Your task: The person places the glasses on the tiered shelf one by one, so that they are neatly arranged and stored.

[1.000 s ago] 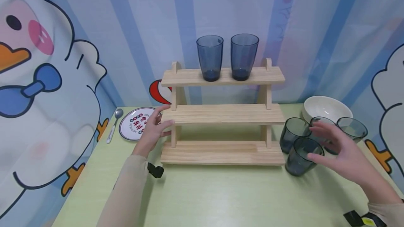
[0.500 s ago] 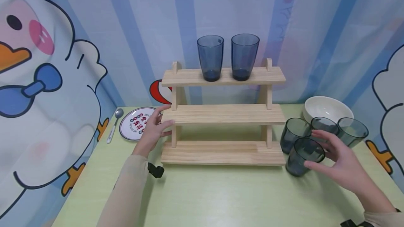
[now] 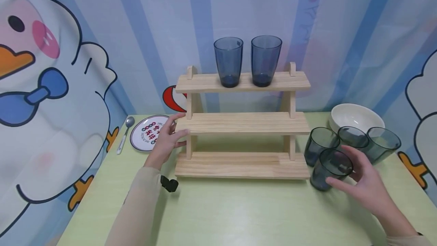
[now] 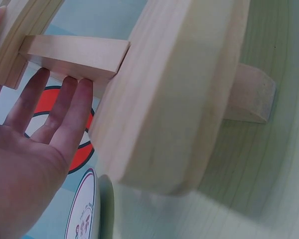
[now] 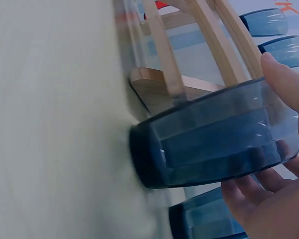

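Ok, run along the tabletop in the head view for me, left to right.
Spoon → round plate → left hand → three-tier wooden rack → front glass → rightmost glass.

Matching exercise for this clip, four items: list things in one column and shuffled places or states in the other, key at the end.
1. spoon
2. white bowl
3. left hand
4. right hand

A. behind the clustered glasses
B. holds the front glass
C. left of the printed plate
D. touches the wooden rack

Pairs: 1-C, 2-A, 3-D, 4-B
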Action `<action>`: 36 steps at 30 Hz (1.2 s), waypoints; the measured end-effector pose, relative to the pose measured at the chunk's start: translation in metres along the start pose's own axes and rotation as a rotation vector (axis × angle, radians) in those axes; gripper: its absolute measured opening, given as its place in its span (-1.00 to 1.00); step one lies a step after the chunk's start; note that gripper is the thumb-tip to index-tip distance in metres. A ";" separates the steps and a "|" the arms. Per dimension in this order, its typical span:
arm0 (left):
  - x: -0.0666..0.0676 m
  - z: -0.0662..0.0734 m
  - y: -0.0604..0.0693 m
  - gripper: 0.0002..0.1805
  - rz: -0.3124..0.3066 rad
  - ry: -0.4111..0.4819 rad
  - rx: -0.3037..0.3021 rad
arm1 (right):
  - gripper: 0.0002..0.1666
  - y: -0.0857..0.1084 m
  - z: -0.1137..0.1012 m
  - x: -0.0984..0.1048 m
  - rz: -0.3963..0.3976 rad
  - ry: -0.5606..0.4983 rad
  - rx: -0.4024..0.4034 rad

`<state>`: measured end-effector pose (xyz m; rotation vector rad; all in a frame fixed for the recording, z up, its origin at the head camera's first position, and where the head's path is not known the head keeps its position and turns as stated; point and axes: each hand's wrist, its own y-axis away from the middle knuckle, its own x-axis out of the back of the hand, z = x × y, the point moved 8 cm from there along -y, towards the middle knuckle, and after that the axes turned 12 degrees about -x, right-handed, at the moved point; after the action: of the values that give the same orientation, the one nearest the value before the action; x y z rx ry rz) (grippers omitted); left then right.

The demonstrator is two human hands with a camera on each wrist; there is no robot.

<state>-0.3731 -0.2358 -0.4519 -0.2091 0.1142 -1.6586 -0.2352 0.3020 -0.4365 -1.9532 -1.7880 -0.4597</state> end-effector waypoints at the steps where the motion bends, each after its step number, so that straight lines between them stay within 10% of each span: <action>1: 0.000 0.000 0.000 -0.28 0.000 0.001 0.000 | 0.17 0.000 0.002 -0.001 0.004 0.000 -0.016; 36: 0.000 -0.002 -0.001 -0.29 0.003 -0.019 -0.002 | -0.01 0.008 0.024 -0.008 0.075 -0.018 -0.160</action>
<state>-0.3742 -0.2362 -0.4537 -0.2260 0.1021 -1.6533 -0.2299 0.3079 -0.4614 -2.1311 -1.7286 -0.5769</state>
